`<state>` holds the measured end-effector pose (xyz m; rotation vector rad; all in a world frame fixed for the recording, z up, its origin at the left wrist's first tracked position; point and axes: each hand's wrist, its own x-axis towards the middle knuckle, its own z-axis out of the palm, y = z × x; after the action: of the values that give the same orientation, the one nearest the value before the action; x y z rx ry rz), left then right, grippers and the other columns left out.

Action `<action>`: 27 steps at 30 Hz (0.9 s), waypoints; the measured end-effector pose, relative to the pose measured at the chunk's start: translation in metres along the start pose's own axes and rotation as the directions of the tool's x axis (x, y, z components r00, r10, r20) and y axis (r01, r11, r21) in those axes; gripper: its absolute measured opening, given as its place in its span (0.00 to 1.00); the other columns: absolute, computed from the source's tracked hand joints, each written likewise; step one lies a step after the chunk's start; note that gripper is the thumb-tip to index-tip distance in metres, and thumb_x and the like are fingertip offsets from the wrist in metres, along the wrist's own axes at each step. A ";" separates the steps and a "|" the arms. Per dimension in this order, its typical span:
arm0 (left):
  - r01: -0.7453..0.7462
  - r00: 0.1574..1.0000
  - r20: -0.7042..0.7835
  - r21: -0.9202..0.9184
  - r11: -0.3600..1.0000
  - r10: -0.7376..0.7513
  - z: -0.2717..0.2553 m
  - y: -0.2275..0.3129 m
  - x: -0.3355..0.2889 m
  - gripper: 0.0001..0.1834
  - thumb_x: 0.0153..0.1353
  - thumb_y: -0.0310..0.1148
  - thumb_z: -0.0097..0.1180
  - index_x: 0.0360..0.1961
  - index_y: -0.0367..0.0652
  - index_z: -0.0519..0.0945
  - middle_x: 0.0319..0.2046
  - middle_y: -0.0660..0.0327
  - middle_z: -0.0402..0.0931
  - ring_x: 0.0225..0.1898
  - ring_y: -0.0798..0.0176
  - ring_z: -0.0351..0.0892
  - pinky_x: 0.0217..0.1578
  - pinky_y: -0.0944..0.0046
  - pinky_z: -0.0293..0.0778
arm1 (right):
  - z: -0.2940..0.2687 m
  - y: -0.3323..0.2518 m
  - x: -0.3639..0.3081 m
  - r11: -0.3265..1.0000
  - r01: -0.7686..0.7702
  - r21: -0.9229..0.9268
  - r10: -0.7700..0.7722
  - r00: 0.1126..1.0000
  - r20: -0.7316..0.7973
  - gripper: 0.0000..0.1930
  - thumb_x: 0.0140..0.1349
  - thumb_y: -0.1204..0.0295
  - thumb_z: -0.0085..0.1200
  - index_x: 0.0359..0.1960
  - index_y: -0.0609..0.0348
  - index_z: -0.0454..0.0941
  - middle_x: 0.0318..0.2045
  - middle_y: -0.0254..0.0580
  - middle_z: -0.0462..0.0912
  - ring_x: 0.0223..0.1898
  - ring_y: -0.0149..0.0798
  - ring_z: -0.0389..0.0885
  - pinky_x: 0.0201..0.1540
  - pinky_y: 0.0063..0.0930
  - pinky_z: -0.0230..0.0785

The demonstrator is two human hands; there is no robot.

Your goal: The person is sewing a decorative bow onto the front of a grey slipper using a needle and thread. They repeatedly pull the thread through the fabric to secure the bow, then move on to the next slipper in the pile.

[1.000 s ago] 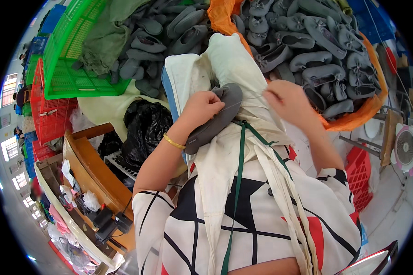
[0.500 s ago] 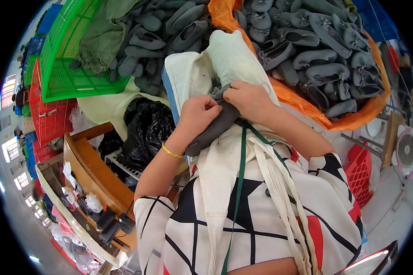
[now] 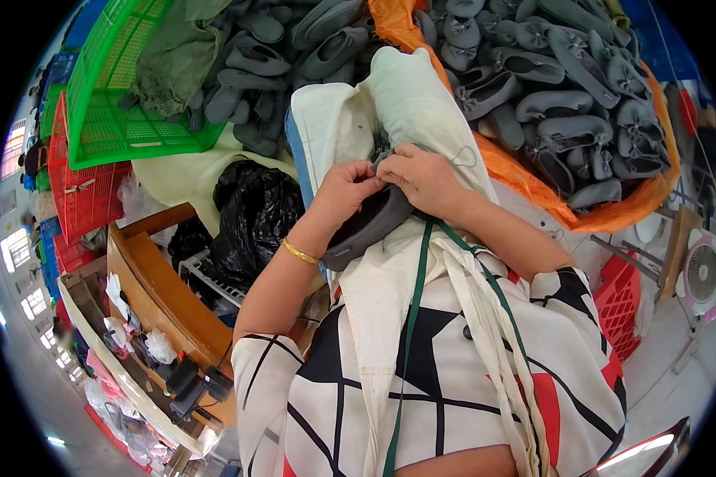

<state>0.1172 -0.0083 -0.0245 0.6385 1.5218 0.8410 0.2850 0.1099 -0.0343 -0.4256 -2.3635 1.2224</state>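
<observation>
A dark grey slip-on shoe (image 3: 356, 251) rests in my lap on the white cloth apron (image 3: 410, 99), its opening facing up and its heel toward me. My left hand (image 3: 345, 192) is closed in a pinch at the shoe's front edge. Right beside it, my right hand (image 3: 423, 181) pinches the same spot, the fingertips of both hands nearly meeting. Whatever small part lies between the fingertips is hidden. The toe is mostly covered by my hands.
Ahead on the right, an orange sack (image 3: 525, 184) holds many grey shoes with bows. More grey shoes (image 3: 256, 57) are heaped near a green plastic crate (image 3: 147, 141) at far left. A black plastic bag (image 3: 256, 215) and a wooden table (image 3: 171, 290) stand to my left; a fan (image 3: 702, 272) is at right.
My hands have come together at the shoe's front edge. The shoe has tilted so that its opening shows, where before its dark side faced up.
</observation>
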 end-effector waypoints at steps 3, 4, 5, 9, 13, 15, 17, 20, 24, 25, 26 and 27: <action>0.071 0.997 0.000 -0.262 0.963 -0.074 -0.006 -0.002 -0.003 0.07 0.65 0.35 0.62 0.34 0.43 0.81 0.27 0.71 0.76 0.25 0.80 0.68 0.22 0.76 0.62 | -0.012 -0.002 0.005 0.717 -0.435 0.544 0.446 0.887 0.120 0.04 0.68 0.70 0.53 0.37 0.53 0.78 0.35 0.37 0.80 0.29 0.39 0.82 0.30 0.29 0.74; 0.088 0.996 0.009 -0.318 0.944 -0.089 -0.009 -0.004 -0.004 0.07 0.64 0.34 0.62 0.34 0.42 0.82 0.27 0.71 0.76 0.24 0.79 0.68 0.22 0.77 0.62 | -0.019 0.000 0.005 0.399 -0.576 0.713 0.597 0.753 0.275 0.04 0.69 0.70 0.52 0.37 0.53 0.78 0.35 0.38 0.81 0.28 0.37 0.82 0.30 0.28 0.74; 0.104 0.994 0.024 -0.372 0.922 -0.102 -0.012 -0.007 -0.004 0.07 0.64 0.34 0.62 0.34 0.42 0.82 0.26 0.71 0.76 0.23 0.79 0.67 0.21 0.77 0.61 | -0.028 0.012 0.001 0.208 -0.480 0.852 0.644 0.723 0.250 0.06 0.71 0.69 0.51 0.36 0.55 0.77 0.33 0.39 0.81 0.26 0.36 0.81 0.29 0.27 0.75; 0.149 0.989 0.078 -0.451 0.880 -0.127 -0.017 -0.010 -0.007 0.07 0.66 0.35 0.61 0.33 0.43 0.81 0.27 0.70 0.77 0.26 0.79 0.71 0.23 0.78 0.62 | -0.086 0.112 -0.029 -0.183 0.024 0.983 0.841 0.522 0.144 0.10 0.71 0.73 0.49 0.30 0.62 0.72 0.21 0.43 0.76 0.23 0.37 0.77 0.40 0.34 0.81; 0.144 0.989 0.097 -0.470 0.871 -0.111 -0.017 -0.010 -0.006 0.07 0.65 0.34 0.61 0.33 0.44 0.81 0.27 0.70 0.76 0.25 0.78 0.70 0.23 0.78 0.63 | -0.150 0.170 -0.070 0.159 0.315 0.936 0.972 0.114 -0.204 0.14 0.72 0.75 0.46 0.25 0.64 0.65 0.19 0.40 0.67 0.20 0.36 0.67 0.58 0.54 0.76; 0.138 0.990 0.103 -0.486 0.863 -0.101 -0.016 -0.008 -0.006 0.05 0.64 0.32 0.62 0.33 0.43 0.81 0.26 0.70 0.77 0.23 0.78 0.68 0.22 0.77 0.63 | -0.159 0.165 -0.075 0.283 0.370 0.885 0.955 -0.020 -0.297 0.14 0.74 0.74 0.42 0.26 0.64 0.63 0.23 0.38 0.64 0.22 0.34 0.62 0.60 0.57 0.74; 0.119 0.992 0.090 -0.479 0.870 -0.086 -0.013 -0.006 -0.007 0.07 0.64 0.35 0.63 0.32 0.44 0.81 0.26 0.71 0.77 0.23 0.79 0.68 0.22 0.77 0.62 | -0.157 0.165 -0.079 0.271 0.354 0.895 0.959 -0.019 -0.283 0.13 0.75 0.73 0.41 0.28 0.64 0.63 0.25 0.39 0.63 0.24 0.34 0.61 0.60 0.57 0.74; 0.062 0.996 -0.048 -0.266 0.962 -0.078 -0.005 0.007 -0.008 0.11 0.60 0.36 0.66 0.27 0.44 0.79 0.25 0.68 0.76 0.24 0.74 0.69 0.23 0.73 0.64 | -0.151 0.161 -0.085 0.272 0.335 0.902 0.955 0.018 -0.295 0.13 0.75 0.72 0.42 0.29 0.64 0.64 0.25 0.39 0.64 0.25 0.35 0.62 0.61 0.56 0.73; -0.412 0.771 -0.198 0.569 0.711 0.605 0.010 0.009 -0.003 0.19 0.53 0.34 0.71 0.18 0.40 0.71 0.23 0.61 0.74 0.27 0.63 0.72 0.27 0.65 0.66 | -0.147 0.160 -0.087 0.247 0.332 0.910 0.963 0.023 -0.269 0.13 0.75 0.72 0.43 0.29 0.64 0.65 0.25 0.40 0.65 0.25 0.35 0.62 0.62 0.56 0.73; -0.460 0.745 -0.231 0.503 0.732 0.626 0.015 0.010 -0.002 0.22 0.50 0.30 0.71 0.16 0.38 0.66 0.21 0.57 0.71 0.28 0.57 0.72 0.29 0.61 0.67 | -0.146 0.159 -0.086 0.248 0.335 0.909 0.961 0.033 -0.274 0.13 0.75 0.72 0.43 0.29 0.64 0.65 0.25 0.40 0.65 0.25 0.35 0.62 0.62 0.56 0.73; -0.456 0.768 -0.258 0.423 0.783 0.587 0.018 0.006 0.001 0.22 0.51 0.29 0.71 0.16 0.39 0.65 0.23 0.60 0.72 0.28 0.62 0.71 0.30 0.64 0.67 | -0.147 0.157 -0.085 0.249 0.337 0.908 0.959 0.044 -0.279 0.13 0.75 0.72 0.43 0.29 0.64 0.65 0.25 0.40 0.65 0.24 0.35 0.62 0.62 0.56 0.72; -0.450 0.791 -0.279 0.339 0.826 0.545 0.019 -0.002 0.006 0.22 0.52 0.28 0.71 0.16 0.40 0.65 0.24 0.63 0.73 0.29 0.67 0.69 0.30 0.67 0.67 | -0.148 0.155 -0.085 0.251 0.339 0.907 0.957 0.055 -0.285 0.13 0.74 0.73 0.43 0.29 0.64 0.65 0.25 0.40 0.66 0.24 0.36 0.63 0.62 0.56 0.72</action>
<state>0.1356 -0.0020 -0.0294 1.1685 1.8499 1.2316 0.4444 0.2602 -0.1074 -1.1600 -0.0225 1.5111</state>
